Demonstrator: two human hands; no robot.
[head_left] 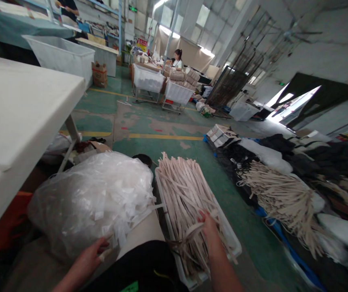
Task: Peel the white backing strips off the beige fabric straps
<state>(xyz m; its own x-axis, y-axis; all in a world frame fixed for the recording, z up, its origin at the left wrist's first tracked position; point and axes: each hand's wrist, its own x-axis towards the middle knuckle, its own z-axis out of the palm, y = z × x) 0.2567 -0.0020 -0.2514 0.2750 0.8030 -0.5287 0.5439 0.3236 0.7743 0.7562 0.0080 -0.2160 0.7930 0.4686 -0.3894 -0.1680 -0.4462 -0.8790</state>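
Note:
A white tray (222,206) on the floor is full of long beige fabric strips (180,182). Over its right side, my right hand (206,223) has its fingers bent at the strips, and a loop of strip lies beside it. My left hand (96,252) is low in the view, closed on the end of a pale strip (105,253). Just beyond it is a large clear plastic bag (95,194) filled with white pieces. The exact grip of my right hand is blurred.
A white table (24,105) stands at the left. Bundled strips (280,198) and dark fabric lie on the right floor. White carts (148,79) stand farther back, near a seated person (178,61). Another person (68,10) stands at the upper left.

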